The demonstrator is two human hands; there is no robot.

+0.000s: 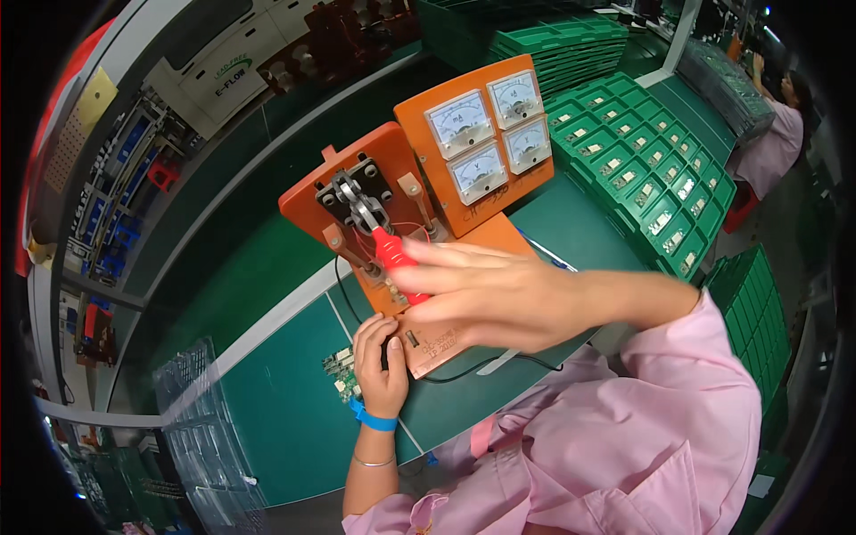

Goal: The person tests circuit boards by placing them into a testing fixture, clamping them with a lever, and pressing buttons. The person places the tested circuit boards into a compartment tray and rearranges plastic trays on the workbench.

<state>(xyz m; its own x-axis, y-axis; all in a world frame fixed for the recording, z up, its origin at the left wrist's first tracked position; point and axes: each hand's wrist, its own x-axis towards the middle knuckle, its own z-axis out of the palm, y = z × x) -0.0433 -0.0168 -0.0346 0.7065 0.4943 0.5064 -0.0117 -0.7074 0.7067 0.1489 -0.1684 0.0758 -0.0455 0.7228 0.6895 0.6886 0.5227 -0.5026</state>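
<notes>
My right hand [513,299] reaches across the red handle [390,251] of a metal toggle clamp [361,201]. Its fingers are stretched out and slightly blurred, lying over the handle without wrapping round it. The clamp is mounted on an orange test fixture [308,192] with thin red wires. At the fixture's near left edge, my left hand [382,370] has curled fingers, their tips against the edge; whatever they hold is hidden. A green circuit board [341,374] lies beside that hand, partly covered by it. A blue strap [373,417] circles the left wrist.
An orange panel with four-cornered analog meters [464,123] stands behind the fixture. Green compartment trays [615,192] with small boards fill the right side. A pen [548,252] and black cable [535,361] lie on the green table [267,401]. Clear trays [201,428] stand left; another person [771,143] sits far right.
</notes>
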